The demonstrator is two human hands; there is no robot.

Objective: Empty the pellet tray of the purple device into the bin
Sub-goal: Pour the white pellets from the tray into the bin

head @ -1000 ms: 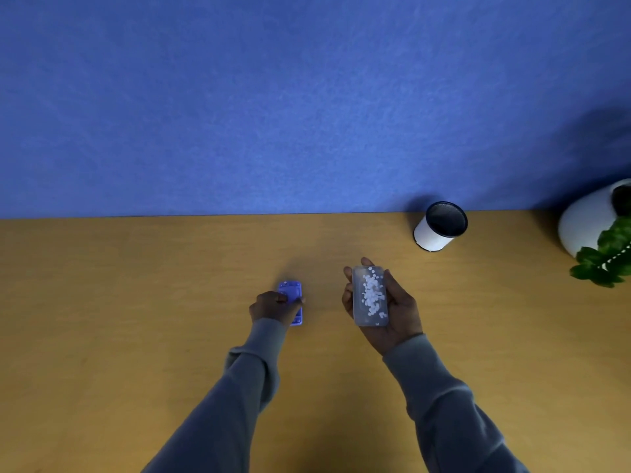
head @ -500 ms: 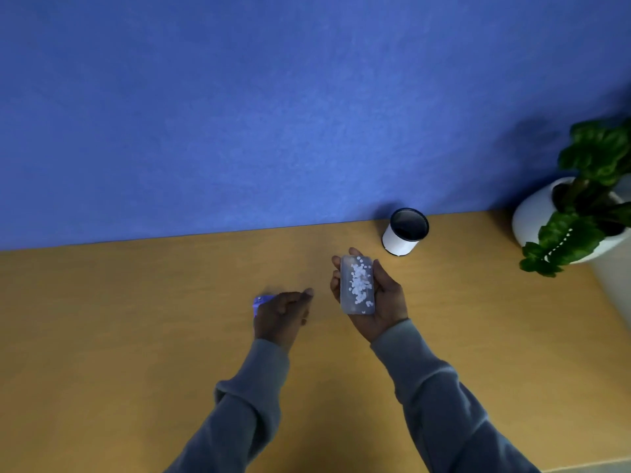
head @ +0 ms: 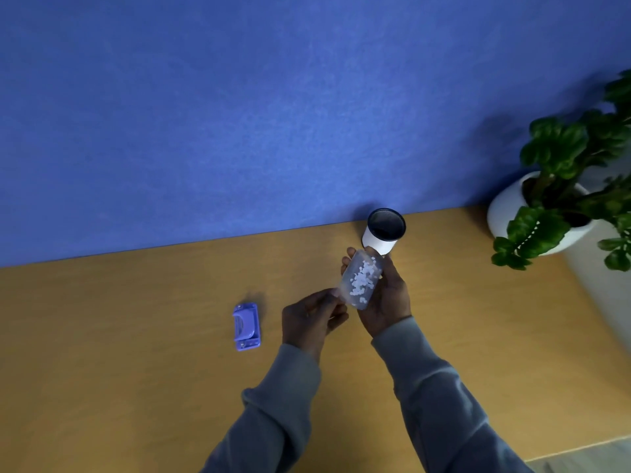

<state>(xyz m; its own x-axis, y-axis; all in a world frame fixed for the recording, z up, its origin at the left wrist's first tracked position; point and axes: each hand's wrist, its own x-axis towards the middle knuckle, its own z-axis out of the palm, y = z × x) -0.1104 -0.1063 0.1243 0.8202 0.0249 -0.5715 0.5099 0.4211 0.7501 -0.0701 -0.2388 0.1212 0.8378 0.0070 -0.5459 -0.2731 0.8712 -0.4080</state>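
Note:
The clear pellet tray [head: 361, 280], holding several white paper pellets, rests in my right hand [head: 387, 295], tilted with its far end just short of the bin. My left hand [head: 312, 319] touches the tray's near left corner with its fingertips. The small white bin [head: 382, 233] with a dark inside stands upright against the blue wall, just beyond the tray. The purple device [head: 246, 326], a small hole punch, lies alone on the wooden table to the left of my left hand.
A potted green plant [head: 560, 186] in a white pot stands at the table's right end. The blue wall [head: 273, 114] closes off the far edge of the wooden table [head: 136, 336]. The table's near right edge shows at the lower right.
My left hand has let go of the purple device and moved right to the tray's corner. My right hand has carried the tray closer to the bin and tilted it. The view has swung right.

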